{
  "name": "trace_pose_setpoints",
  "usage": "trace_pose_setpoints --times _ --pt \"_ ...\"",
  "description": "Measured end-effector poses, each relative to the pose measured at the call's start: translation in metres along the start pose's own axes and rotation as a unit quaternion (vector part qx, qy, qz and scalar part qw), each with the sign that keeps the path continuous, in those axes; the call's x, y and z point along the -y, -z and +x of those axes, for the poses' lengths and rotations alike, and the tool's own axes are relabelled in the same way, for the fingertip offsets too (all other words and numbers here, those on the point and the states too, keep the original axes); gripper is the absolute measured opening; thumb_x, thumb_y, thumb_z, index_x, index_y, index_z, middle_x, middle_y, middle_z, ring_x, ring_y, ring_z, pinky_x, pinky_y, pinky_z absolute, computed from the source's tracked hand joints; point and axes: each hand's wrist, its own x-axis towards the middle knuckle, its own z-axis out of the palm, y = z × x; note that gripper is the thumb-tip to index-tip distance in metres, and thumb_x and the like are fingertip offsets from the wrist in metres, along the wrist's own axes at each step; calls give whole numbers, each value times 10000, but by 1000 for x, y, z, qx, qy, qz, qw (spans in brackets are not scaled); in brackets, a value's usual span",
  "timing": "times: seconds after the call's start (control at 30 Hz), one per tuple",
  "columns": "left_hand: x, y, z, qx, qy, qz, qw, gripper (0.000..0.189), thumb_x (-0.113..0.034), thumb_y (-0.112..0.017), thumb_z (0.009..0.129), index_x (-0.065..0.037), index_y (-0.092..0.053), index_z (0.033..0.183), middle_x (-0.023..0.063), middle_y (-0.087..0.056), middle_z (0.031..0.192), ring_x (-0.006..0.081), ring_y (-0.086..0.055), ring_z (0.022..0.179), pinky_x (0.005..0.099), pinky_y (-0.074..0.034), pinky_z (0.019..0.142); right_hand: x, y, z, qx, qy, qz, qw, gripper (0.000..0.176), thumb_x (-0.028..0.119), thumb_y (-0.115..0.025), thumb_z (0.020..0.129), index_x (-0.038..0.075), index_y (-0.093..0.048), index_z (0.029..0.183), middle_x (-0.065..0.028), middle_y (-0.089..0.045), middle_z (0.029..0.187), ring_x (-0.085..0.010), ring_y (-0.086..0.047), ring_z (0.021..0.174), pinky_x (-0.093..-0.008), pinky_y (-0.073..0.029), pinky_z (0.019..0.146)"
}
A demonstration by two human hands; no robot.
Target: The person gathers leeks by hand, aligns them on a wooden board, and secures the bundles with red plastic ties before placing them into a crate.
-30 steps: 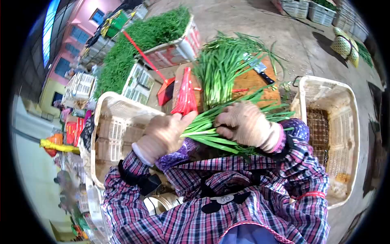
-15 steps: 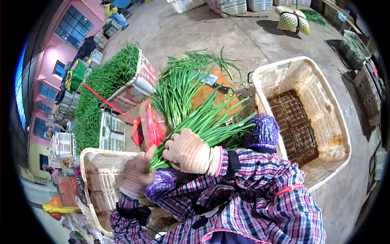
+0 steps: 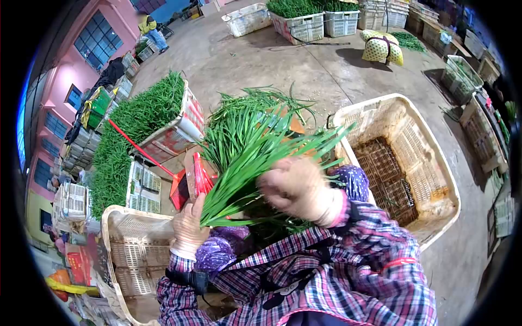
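My left hand (image 3: 189,224), in a tan glove, is closed around the lower ends of a bunch of garlic chives (image 3: 244,174). Their long leaves fan up and to the right. My right hand (image 3: 293,187), gloved too, is by the leaves on the right side of the bunch; motion blurs its fingers. Beyond the held bunch lies a pile of more chives (image 3: 223,133) on an orange-brown board (image 3: 297,126), mostly covered. A bundle of red plastic strips (image 3: 202,176) hangs just above my left hand.
A soiled plastic crate (image 3: 405,117) stands at the right, another crate (image 3: 125,213) at the lower left. Crates heaped with greens (image 3: 147,106) and a long red handle (image 3: 136,144) are at the left. A tied yellow sack (image 3: 383,49) and more crates (image 3: 247,20) stand farther back.
My right hand has moved right, off the base of the bunch. The chives fan out wider and now cover the knife on the board. The camera view has tilted up slightly.
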Motion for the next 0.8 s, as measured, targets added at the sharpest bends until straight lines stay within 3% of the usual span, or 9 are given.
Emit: trace_pose_setpoints --times 0.1,0.27,0.33,0.43,0.53,0.6,0.63,0.7,0.8 --pt "20 -14 -3 -74 -7 -19 997 808 -202 -722 622 -117 -374 1347 132 -548 890 337 -579 743 443 -458 626 -20 54 -36 -39 -49 -135 989 126 107 -642 703 125 -582 813 -56 -577 761 -288 -579 719 -404 -461 616" --pt "48 -42 3 -161 -14 -44 986 764 -176 -700 630 -111 -407 1333 138 -555 820 349 -575 660 445 -442 574 -23 134 -164 -121 -305 -229 916 72 41 -616 773 42 -606 845 -123 -576 762 -267 -591 707 -345 -459 621" --pt "50 -44 9 -178 -11 -63 982 793 -166 -705 612 -102 -397 1340 165 -588 859 366 -591 672 442 -458 573 -16 153 -243 -58 -409 -308 857 40 51 -596 789 43 -588 827 -142 -564 735 -289 -582 713 -358 -451 638" --pt "62 -63 21 -212 -44 -99 971 782 -184 -717 624 -81 -398 1330 209 -608 1004 380 -613 738 437 -479 615 -5 144 -415 -94 -556 -286 775 80 69 -591 780 -5 -581 751 -178 -583 732 -265 -559 649 -359 -435 607" --pt "69 -83 21 -188 -32 -101 976 788 -222 -711 635 -80 -363 1327 199 -614 984 383 -610 718 449 -475 598 72 102 -486 -7 -728 -271 629 132 115 -568 804 13 -634 853 -214 -623 764 -269 -633 705 -380 -469 633" --pt "61 -80 29 -199 -37 -137 970 746 -239 -703 641 -103 -392 1305 172 -621 938 376 -605 715 446 -477 598 102 64 -577 18 -754 -243 610 133 114 -584 778 39 -658 859 -199 -650 797 -320 -645 744 -415 -483 651" --pt "57 -73 30 -201 -40 -137 969 746 -239 -703 641 -103 -392 1305 172 -621 938 376 -605 715 446 -477 598 114 51 -621 148 -808 -186 540 175 89 -610 741 52 -678 898 -187 -667 873 -315 -644 820 -376 -495 698" --pt "53 -64 32 -102 -14 -112 988 664 -218 -615 760 -28 -296 1311 212 -588 1112 403 -612 869 445 -505 723 156 38 -571 230 -827 -151 491 326 60 -643 708 44 -658 1033 -177 -655 1008 -285 -627 929 -346 -493 795" --pt "61 -63 39 -137 -74 -118 981 685 -215 -658 725 -37 -352 1311 215 -587 1099 399 -613 860 438 -501 731 156 44 -549 236 -816 -169 499 497 33 -684 679 9 -588 1166 -151 -612 1145 -258 -592 1035 -348 -465 887"
